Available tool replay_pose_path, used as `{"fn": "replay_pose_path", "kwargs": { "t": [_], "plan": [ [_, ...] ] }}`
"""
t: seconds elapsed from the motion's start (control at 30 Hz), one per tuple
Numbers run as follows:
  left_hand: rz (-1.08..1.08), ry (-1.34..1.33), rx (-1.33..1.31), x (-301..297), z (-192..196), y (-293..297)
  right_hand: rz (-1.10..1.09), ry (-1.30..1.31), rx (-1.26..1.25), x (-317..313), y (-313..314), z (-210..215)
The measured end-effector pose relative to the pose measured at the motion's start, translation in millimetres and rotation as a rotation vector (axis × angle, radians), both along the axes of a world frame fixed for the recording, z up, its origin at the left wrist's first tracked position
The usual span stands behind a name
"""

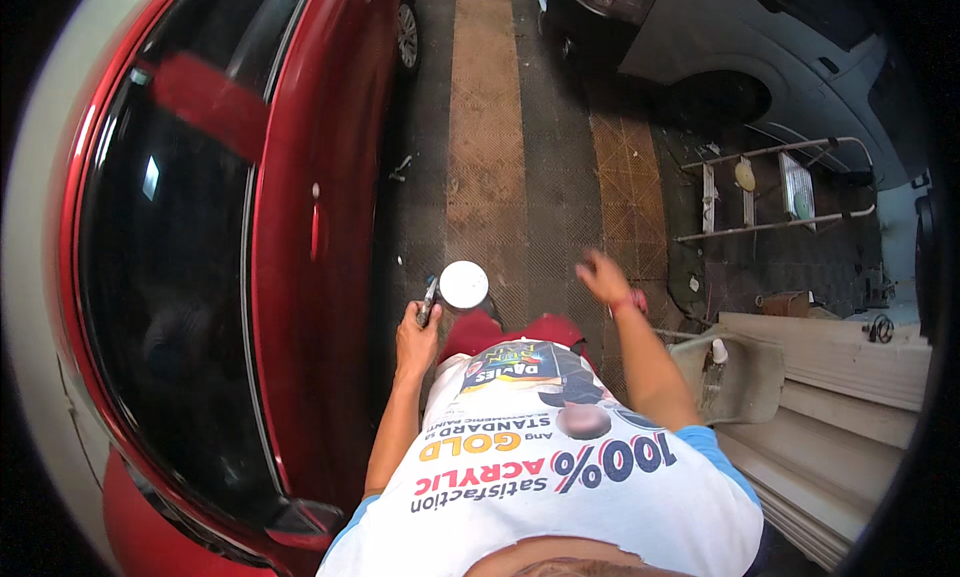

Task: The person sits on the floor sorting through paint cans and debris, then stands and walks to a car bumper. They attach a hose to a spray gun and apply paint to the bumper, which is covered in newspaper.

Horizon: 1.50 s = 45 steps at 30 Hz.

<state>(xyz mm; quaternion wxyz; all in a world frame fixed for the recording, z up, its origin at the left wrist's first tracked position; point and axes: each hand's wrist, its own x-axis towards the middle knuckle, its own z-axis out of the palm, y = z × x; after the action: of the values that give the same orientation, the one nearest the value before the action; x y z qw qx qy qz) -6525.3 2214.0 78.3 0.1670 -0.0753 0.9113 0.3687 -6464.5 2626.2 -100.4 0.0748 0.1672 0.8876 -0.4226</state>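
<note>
My left hand [416, 329] grips the handle of a polishing tool [462, 285] with a round white pad, held low beside the red car [300, 197]. My right hand [604, 276] is raised out to the right over the tiled floor, fingers loosely apart and blurred, holding nothing; a red band sits on its wrist. I wear a white printed shirt with blue sleeves and red trousers.
The red car's dark window [170, 267] fills the left. A white vehicle [720, 47] stands at the upper right. A metal step ladder [770, 192] lies on the floor. A grey plastic chair [740, 377] and stacked boards [850, 367] are at the right.
</note>
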Motion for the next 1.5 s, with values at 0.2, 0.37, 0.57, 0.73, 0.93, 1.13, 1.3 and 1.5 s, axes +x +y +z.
{"fn": "replay_pose_path", "kwargs": {
  "t": [0.2, 0.37, 0.57, 0.73, 0.93, 1.13, 1.3, 1.5],
  "plan": [
    [-0.117, -0.041, 0.015, -239, 26, 77, -0.213, -1.095, -0.11, 189, 32, -134],
    [-0.073, -0.012, -0.038, -407, -17, 139, -0.227, -1.334, -0.169, 74, 68, -119],
    [0.0, 0.046, 0.024, -602, -27, 235, -0.227, -0.926, 0.016, -315, 208, -200],
    [0.05, -0.028, 0.09, -776, -13, 304, -0.189, 0.111, -0.008, -864, 328, -10],
    [-0.001, 0.016, 0.139, -1001, -40, 368, -0.168, 0.576, -0.085, -1202, 381, 172],
    [-0.123, -0.04, 0.047, -1247, -10, 456, -0.02, 0.104, 0.105, -1260, 447, -6],
    [-0.146, -0.054, 0.086, -1439, 7, 503, -0.202, -0.911, 0.02, -1093, 453, -202],
    [-0.156, -0.027, -0.001, -1654, -9, 594, -0.248, -1.282, -0.204, -1200, 472, -171]
  ]
}}
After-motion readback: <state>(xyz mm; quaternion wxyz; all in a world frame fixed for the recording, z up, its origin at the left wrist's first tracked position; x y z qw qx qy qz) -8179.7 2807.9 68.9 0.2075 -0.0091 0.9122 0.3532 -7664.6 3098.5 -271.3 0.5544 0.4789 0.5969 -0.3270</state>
